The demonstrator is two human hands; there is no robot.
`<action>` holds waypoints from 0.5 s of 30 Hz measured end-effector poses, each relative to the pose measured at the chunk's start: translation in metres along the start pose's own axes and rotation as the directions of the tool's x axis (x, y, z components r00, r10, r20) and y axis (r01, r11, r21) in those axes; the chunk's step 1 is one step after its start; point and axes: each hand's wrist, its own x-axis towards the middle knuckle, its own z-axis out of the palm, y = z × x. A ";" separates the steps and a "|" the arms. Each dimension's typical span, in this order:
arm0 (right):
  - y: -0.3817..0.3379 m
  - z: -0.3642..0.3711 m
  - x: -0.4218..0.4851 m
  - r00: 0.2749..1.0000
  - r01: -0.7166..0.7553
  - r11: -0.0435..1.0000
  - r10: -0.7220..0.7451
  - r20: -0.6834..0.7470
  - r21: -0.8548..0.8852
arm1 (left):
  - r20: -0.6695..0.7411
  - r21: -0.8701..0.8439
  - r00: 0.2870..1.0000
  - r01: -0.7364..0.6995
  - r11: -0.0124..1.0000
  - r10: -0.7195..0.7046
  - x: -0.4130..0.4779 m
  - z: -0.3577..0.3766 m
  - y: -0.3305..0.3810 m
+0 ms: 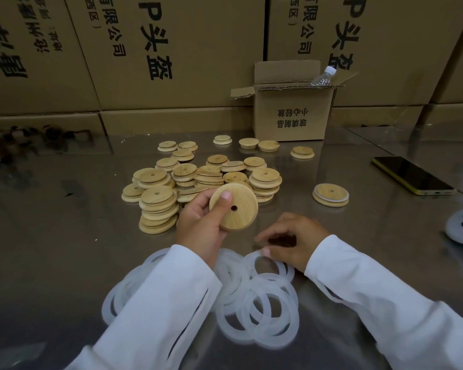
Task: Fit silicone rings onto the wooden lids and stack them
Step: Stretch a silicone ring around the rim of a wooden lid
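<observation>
Gripping 1 lid point(234, 206) tilted in left hand point(201, 222) for fitting; pinching 1 ring point(250, 263) off worktop point(64, 236) with right hand point(292, 241).

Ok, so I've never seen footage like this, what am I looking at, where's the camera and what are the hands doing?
No machine here: this is one picture from a camera worn on a person's head, looking down at their own hands in white sleeves. The left hand holds up a round wooden lid with a small hole. The right hand reaches into a heap of translucent silicone rings; it is blurred, so its grip is unclear. On the steel table lie piles of wooden lids, a lid with a ring fitted, a phone and an open cardboard box.
</observation>
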 end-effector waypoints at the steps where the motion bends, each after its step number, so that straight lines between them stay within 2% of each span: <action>1: -0.001 0.001 0.000 1.000 0.018 1.000 -0.018 0.000 -0.018 | 0.002 0.005 1.000 -0.002 1.000 0.002 0.000 0.000 0.000; 7: -0.001 -0.001 -0.001 0.999 0.004 0.997 0.000 -0.050 0.083 | -0.010 0.006 1.000 0.003 1.000 -0.003 -0.002 0.000 0.001; 10: 0.001 -0.010 -0.002 0.993 0.043 0.955 -0.008 -0.119 0.295 | -0.017 -0.018 0.999 0.029 0.999 -0.030 -0.003 0.000 0.002; 11: 0.001 -0.014 -0.002 0.988 0.080 0.908 -0.017 -0.155 0.411 | -0.011 -0.029 0.999 0.036 0.999 -0.036 -0.003 0.000 0.003; 13: -0.001 -0.019 -0.002 0.971 0.175 0.752 -0.024 -0.239 0.636 | 0.007 -0.030 0.999 0.042 0.999 -0.042 -0.005 0.001 0.004; 15: -0.004 -0.019 -0.001 0.957 0.225 0.606 0.010 -0.289 0.763 | 0.026 -0.001 0.998 0.057 0.998 -0.057 -0.007 0.001 0.004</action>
